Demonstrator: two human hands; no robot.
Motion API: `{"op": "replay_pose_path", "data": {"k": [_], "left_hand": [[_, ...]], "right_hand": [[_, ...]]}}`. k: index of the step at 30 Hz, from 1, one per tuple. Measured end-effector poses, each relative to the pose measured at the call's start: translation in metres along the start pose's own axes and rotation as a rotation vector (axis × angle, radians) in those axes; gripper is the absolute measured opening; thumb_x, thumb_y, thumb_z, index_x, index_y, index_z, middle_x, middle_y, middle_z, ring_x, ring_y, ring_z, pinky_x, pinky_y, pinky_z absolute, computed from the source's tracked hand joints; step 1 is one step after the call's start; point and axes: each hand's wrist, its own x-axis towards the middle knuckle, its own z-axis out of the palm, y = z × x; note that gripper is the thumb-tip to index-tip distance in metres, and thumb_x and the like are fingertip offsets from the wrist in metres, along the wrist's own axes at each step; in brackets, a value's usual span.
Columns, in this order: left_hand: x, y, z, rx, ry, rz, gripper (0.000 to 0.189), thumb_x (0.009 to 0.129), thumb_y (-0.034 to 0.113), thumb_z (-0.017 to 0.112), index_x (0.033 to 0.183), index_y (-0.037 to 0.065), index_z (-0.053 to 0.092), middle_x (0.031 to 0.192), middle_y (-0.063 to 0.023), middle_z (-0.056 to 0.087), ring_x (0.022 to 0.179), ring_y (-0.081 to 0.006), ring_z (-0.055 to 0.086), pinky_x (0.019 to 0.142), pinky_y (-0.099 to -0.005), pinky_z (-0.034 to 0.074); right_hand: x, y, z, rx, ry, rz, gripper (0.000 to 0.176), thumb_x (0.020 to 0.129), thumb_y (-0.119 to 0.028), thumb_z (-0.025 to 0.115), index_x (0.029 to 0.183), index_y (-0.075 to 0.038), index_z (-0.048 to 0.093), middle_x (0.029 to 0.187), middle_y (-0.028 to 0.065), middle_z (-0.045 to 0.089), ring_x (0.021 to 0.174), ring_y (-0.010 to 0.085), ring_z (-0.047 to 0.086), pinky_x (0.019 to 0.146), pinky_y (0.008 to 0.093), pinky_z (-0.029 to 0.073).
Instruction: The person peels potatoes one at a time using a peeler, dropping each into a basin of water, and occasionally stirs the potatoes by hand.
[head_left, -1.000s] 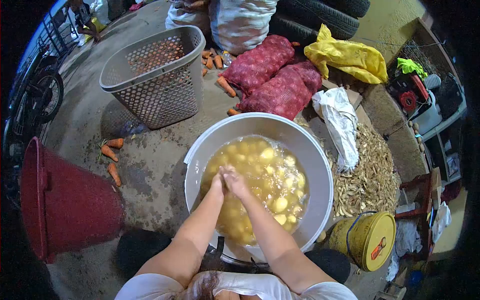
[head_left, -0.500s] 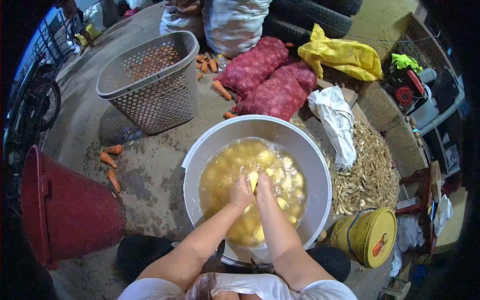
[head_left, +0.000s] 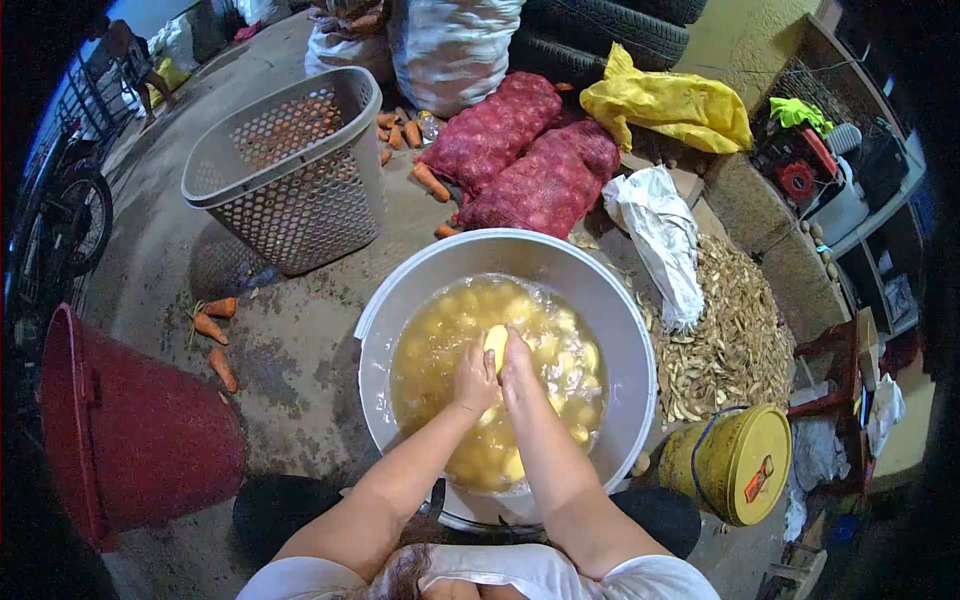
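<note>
Between my two hands is a peeled yellow potato (head_left: 496, 342), held just over the water. My left hand (head_left: 476, 380) closes on its left side, and my right hand (head_left: 516, 364) grips it from the right. Beneath them, a large light-grey tub (head_left: 385, 300) holds cloudy yellowish water with many peeled potatoes (head_left: 514, 466), most of them submerged. Some potatoes break the surface at the right. The undersides of my fingers are hidden.
A mesh basket (head_left: 300, 215) and red onion sacks (head_left: 545, 180) stand beyond the tub. Carrots (head_left: 222, 368) and a red bucket (head_left: 140, 430) are at left. Peelings (head_left: 735, 340) and a yellow bucket (head_left: 715, 465) are at right. Another person (head_left: 135, 60) is far left.
Both hands have risen slightly with the potato, which shows more fully above the water now. The view has shifted a little, so surroundings sit slightly further left.
</note>
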Motion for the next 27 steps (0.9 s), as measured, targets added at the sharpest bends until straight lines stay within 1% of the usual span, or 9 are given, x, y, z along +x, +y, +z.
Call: {"op": "replay_pose_path", "data": {"k": [5, 7, 13, 19, 20, 23, 24, 25, 27], "left_hand": [[0.036, -0.004, -0.017, 0.018, -0.176, -0.420, 0.029, 0.089, 0.021, 0.035, 0.098, -0.002, 0.050, 0.093, -0.0270, 0.055, 0.086, -0.0417, 0.052, 0.074, -0.0457, 0.042], [0.042, -0.011, -0.015, -0.015, -0.201, -0.492, 0.031, 0.089, 0.022, 0.034, 0.094, -0.003, 0.051, 0.088, -0.0269, 0.055, 0.082, -0.0424, 0.053, 0.072, -0.0463, 0.042], [0.044, -0.025, 0.004, -0.300, -0.213, -0.713, 0.053, 0.090, 0.040, 0.031, 0.096, -0.008, 0.053, 0.088, -0.0283, 0.056, 0.081, -0.0368, 0.056, 0.072, -0.0427, 0.044], [0.045, -0.010, -0.007, -0.741, -0.357, -1.015, 0.055, 0.088, 0.052, 0.033, 0.098, 0.002, 0.054, 0.071, -0.0113, 0.058, 0.054, -0.0207, 0.054, 0.044, -0.0327, 0.042], [0.045, -0.011, -0.012, -0.950, -0.424, -1.076, 0.053, 0.087, 0.053, 0.036, 0.101, 0.005, 0.052, 0.067, -0.0089, 0.056, 0.046, -0.0172, 0.051, 0.033, -0.0295, 0.037], [0.046, -0.014, -0.022, -1.177, -0.626, -1.066, 0.056, 0.086, 0.055, 0.036, 0.103, 0.005, 0.052, 0.067, -0.0090, 0.056, 0.049, -0.0169, 0.052, 0.035, -0.0277, 0.038], [0.045, -0.016, -0.020, -1.178, -0.632, -1.070, 0.056, 0.086, 0.055, 0.036, 0.103, 0.005, 0.052, 0.067, -0.0090, 0.056, 0.049, -0.0169, 0.052, 0.035, -0.0277, 0.038], [0.043, -0.020, -0.017, -1.312, -0.674, -1.044, 0.054, 0.086, 0.053, 0.037, 0.106, 0.005, 0.051, 0.072, -0.0106, 0.057, 0.054, -0.0186, 0.054, 0.039, -0.0283, 0.041], [0.043, -0.017, -0.018, -1.444, -0.723, -1.015, 0.053, 0.087, 0.050, 0.038, 0.110, 0.004, 0.049, 0.076, -0.0123, 0.059, 0.059, -0.0203, 0.057, 0.043, -0.0290, 0.045]], "right_hand": [[-0.022, 0.006, 0.021, -0.148, -0.007, -0.098, 0.032, 0.083, -0.025, 0.056, 0.105, -0.002, 0.049, 0.088, 0.0096, 0.056, 0.077, 0.0179, 0.054, 0.068, 0.0319, 0.045], [-0.044, 0.007, 0.036, -0.391, -0.076, -0.431, 0.035, 0.080, -0.019, 0.060, 0.108, -0.002, 0.047, 0.090, 0.0106, 0.055, 0.079, 0.0195, 0.053, 0.070, 0.0303, 0.044], [-0.022, -0.024, 0.027, -0.108, -0.066, -0.213, 0.028, 0.079, -0.020, 0.060, 0.102, -0.006, 0.051, 0.084, 0.0095, 0.056, 0.072, 0.0182, 0.053, 0.063, 0.0303, 0.044], [0.020, -0.048, -0.001, -1.062, 0.119, -0.560, 0.029, 0.086, -0.025, 0.049, 0.082, 0.002, 0.060, 0.076, 0.0154, 0.059, 0.066, 0.0234, 0.056, 0.063, 0.0322, 0.043], [-0.010, -0.066, 0.017, -0.968, 0.161, -0.402, 0.031, 0.086, -0.025, 0.047, 0.082, 0.002, 0.062, 0.083, 0.0186, 0.060, 0.073, 0.0275, 0.058, 0.069, 0.0338, 0.045], [0.002, -0.095, 0.002, -1.499, -0.125, -0.553, 0.030, 0.084, -0.025, 0.049, 0.081, 0.002, 0.062, 0.086, 0.0177, 0.061, 0.079, 0.0291, 0.059, 0.074, 0.0349, 0.046], [0.011, -0.118, -0.011, -2.205, -0.402, -0.532, 0.027, 0.080, -0.025, 0.051, 0.086, -0.001, 0.062, 0.093, 0.0183, 0.060, 0.088, 0.0299, 0.058, 0.080, 0.0353, 0.045], [0.040, -0.137, -0.038, -2.383, -0.541, -0.442, 0.029, 0.077, -0.024, 0.053, 0.093, -0.001, 0.060, 0.102, 0.0192, 0.057, 0.094, 0.0311, 0.056, 0.081, 0.0379, 0.044], [-0.035, -0.199, -0.032, -2.119, -0.266, -0.384, 0.035, 0.075, -0.025, 0.054, 0.102, -0.003, 0.057, 0.108, 0.0189, 0.056, 0.097, 0.0333, 0.054, 0.082, 0.0396, 0.044]]}}
